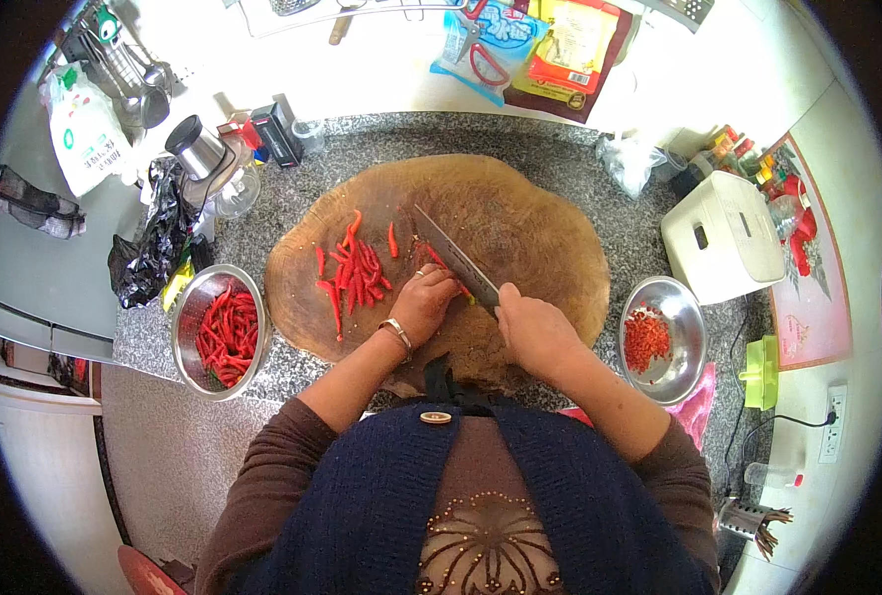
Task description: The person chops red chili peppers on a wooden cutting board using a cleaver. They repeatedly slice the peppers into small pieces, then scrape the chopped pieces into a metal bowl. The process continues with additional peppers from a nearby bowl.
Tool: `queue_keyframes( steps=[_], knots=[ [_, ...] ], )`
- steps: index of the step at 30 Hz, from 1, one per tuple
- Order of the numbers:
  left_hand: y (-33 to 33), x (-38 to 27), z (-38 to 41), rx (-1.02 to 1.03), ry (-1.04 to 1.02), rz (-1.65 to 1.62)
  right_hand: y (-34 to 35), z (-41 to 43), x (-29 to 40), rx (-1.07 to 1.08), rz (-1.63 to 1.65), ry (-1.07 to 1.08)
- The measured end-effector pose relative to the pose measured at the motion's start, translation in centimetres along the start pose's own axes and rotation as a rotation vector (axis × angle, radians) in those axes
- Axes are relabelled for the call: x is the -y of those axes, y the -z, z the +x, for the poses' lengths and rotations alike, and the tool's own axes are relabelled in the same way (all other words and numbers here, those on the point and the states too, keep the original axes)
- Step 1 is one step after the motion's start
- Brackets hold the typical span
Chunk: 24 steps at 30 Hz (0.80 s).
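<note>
My right hand [539,327] grips a kitchen knife [462,266], its blade slanting up and left over the thick wooden chopping board [545,223]. My left hand [422,303] presses down beside the blade and holds red chili peppers [435,255] against the wood; a tip shows past its fingers, and how many it holds is hidden. Left of that hand lies a loose pile of whole red chilies [359,271]. One single chili [393,239] sits apart, above the pile.
A steel bowl [261,338] of whole chilies stands left of the board. To the right, another steel bowl [690,364] contains chopped red pieces. A white container [716,238] is behind it. At the back left are a blender-like appliance [195,149] and a black plastic bag [162,223].
</note>
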<state>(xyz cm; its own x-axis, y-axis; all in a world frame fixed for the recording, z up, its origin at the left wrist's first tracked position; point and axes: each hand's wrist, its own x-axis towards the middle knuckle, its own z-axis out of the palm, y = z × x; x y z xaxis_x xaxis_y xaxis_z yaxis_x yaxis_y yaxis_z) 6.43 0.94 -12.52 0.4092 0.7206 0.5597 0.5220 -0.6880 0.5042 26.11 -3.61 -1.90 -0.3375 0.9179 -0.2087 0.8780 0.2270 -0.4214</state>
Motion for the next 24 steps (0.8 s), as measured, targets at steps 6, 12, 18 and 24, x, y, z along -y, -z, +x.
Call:
queue_keyframes(
  steps=[6, 12, 18, 24],
  knots=[
    [0.1, 0.0, 0.0, 0.040, -0.028, -0.039, 0.0, 0.5, -0.7, 0.069, -0.029, 0.023],
    [0.0, -0.1, -0.1, 0.059, -0.034, 0.020, -1.2, 2.8, 0.3, 0.023, 0.004, -0.020],
    [0.6, -0.3, 0.4, 0.046, -0.062, 0.085, -3.0, 3.2, -2.0, -0.160, 0.218, 0.009],
    [0.1, 0.2, 0.2, 0.042, -0.009, 0.031, -1.2, 1.7, -1.2, -0.148, 0.120, -0.018]
  ],
)
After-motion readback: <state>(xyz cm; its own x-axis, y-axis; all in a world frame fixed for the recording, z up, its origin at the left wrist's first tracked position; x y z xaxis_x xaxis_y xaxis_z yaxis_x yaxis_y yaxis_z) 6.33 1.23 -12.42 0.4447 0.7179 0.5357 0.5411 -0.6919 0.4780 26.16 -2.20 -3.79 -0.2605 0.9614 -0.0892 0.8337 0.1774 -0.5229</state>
